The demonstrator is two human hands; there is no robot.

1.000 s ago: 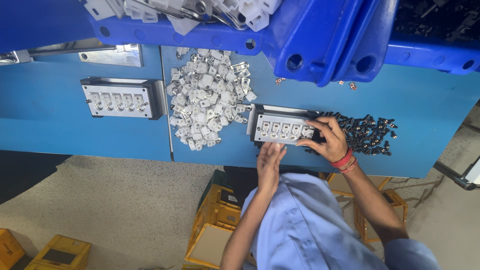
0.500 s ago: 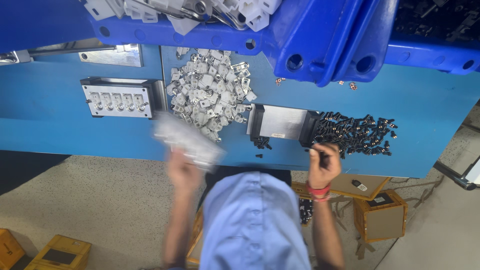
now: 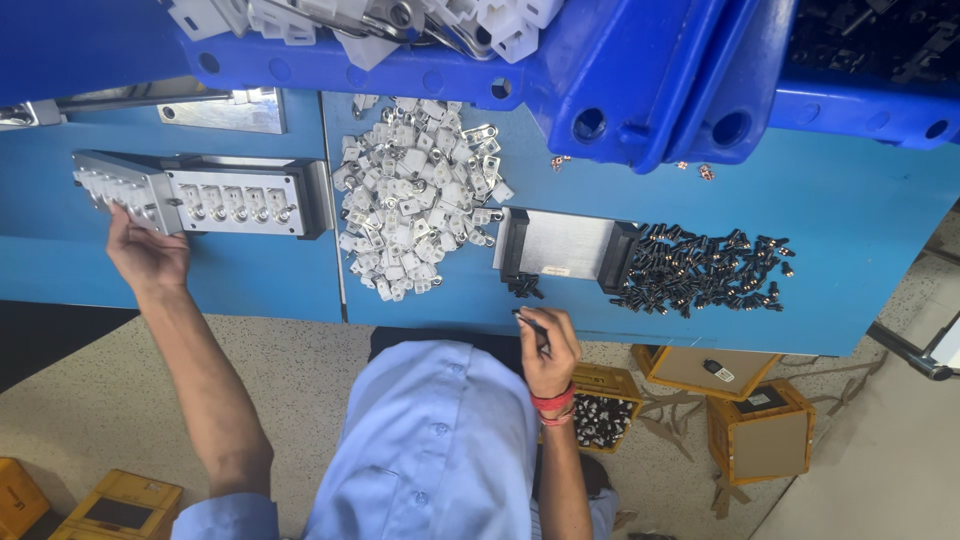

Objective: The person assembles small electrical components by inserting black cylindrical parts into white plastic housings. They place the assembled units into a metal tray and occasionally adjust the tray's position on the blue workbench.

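Two bare hands work at the blue worktop (image 3: 250, 270). At the left of the frame, the left hand (image 3: 145, 255) grips the end of a grey metal block fitted with a row of white parts (image 3: 130, 190). Low in the centre, the right hand (image 3: 548, 345) is curled around a thin dark tool (image 3: 530, 322), just below an empty grey metal tray with black ends (image 3: 565, 245). A heap of small white plastic pieces (image 3: 415, 200) lies between the two hands.

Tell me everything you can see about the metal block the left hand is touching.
The metal block is a pale grey, oblong piece that looks like machined aluminium, with a row of small round sockets along its face. It lies tilted on the blue table, its right end against a similar fixture that holds five fittings in a row. The left hand has its fingertips on the block's near edge.
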